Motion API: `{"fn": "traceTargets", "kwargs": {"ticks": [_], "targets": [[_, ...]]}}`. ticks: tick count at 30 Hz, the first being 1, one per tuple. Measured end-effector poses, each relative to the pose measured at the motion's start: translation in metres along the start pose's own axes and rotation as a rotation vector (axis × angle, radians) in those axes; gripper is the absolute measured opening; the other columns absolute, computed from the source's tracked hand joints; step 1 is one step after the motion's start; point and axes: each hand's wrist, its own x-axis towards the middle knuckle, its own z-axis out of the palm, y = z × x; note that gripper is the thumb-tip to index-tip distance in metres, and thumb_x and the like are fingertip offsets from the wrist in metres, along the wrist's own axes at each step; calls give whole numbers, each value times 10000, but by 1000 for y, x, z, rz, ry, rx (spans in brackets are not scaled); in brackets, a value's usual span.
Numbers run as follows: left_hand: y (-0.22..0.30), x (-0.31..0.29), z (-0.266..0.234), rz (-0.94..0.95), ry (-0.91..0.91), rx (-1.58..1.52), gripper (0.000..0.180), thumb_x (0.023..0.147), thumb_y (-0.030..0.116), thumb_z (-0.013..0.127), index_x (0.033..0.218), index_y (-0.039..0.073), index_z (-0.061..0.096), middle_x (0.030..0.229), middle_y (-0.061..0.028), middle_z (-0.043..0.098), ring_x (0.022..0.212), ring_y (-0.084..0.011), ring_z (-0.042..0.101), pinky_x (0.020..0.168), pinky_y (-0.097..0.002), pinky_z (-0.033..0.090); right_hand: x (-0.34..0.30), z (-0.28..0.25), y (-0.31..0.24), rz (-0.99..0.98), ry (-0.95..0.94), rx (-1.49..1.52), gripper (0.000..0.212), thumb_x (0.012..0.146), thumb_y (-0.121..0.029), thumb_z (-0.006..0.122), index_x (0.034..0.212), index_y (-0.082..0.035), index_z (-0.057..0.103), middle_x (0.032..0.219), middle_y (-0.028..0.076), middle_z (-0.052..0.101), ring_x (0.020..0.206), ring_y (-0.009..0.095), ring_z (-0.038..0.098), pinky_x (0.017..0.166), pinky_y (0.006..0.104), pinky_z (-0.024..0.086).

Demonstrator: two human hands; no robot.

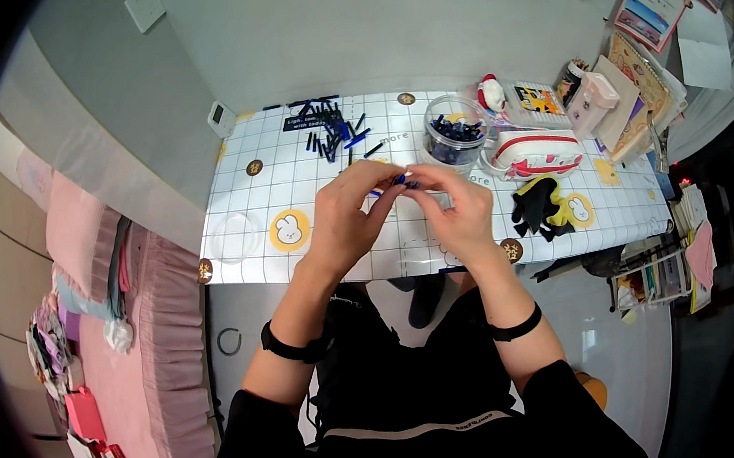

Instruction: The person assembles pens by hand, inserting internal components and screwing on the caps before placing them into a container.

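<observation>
Pinching small dark-blue tubes [399, 180] between closed fingertips, left hand [349, 209] and right hand [462, 209] together above counter [245, 201]. Looks partway: many tubes inside clear jar [451, 160], loose pile [342, 132] remaining behind, round lid [236, 237] off.

Forearms [515, 294] angled inward; left hand [344, 218], right hand [463, 215] nearly meeting, fingers [373, 172] bent, thumbs [380, 210] inward.
</observation>
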Motion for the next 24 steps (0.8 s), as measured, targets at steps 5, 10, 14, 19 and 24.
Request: {"fn": "traceTargets", "kwargs": {"ticks": [5, 10, 14, 19, 24], "targets": [[5, 29, 17, 163, 95, -22, 162, 640, -16, 582, 795, 26, 562, 705, -67, 565, 612, -176, 548, 522, -231, 437, 21, -26, -6, -54, 46, -98, 152, 671, 8, 566, 818, -18, 543, 731, 82, 574, 591, 202, 557, 512, 246, 436], [0, 52, 35, 232, 146, 1, 127, 651, 2, 577, 776, 25, 567, 724, -73, 573, 599, -184, 551, 501, -232, 433, 41, -41, 4, -80, 75, -173, 124, 691, -4, 540, 815, -10, 543, 757, 94, 570, 659, 214, 553, 544, 258, 436], [-7, 60, 49, 193, 147, -7, 111, 664, 25, 574, 775, 23, 569, 728, -86, 575, 595, -199, 553, 514, -245, 446, 47, -45, 16, -86, 52, -238, 107, 689, -26, 543, 794, -16, 560, 802, 92, 567, 716, 236, 546, 611, 283, 434], [-15, 43, 48, 251, 172, 194, 132, 678, 36, 558, 808, 17, 558, 878, -116, 549, 847, -267, 519, 730, -322, 417, 39, -42, 16, -213, 68, -447, 140, 670, -45, 557, 807, -25, 571, 897, 83, 548, 888, 253, 482, 747, 319, 387], [-25, 15, 10, 14, 145, 229, 173, 698, -29, 476, 856, 11, 532, 902, -115, 529, 871, -280, 493, 749, -329, 392, 22, -27, 3, -195, 36, -269, 137, 659, -13, 543, 794, -9, 561, 856, 75, 543, 817, 239, 489, 713, 310, 396]]}}
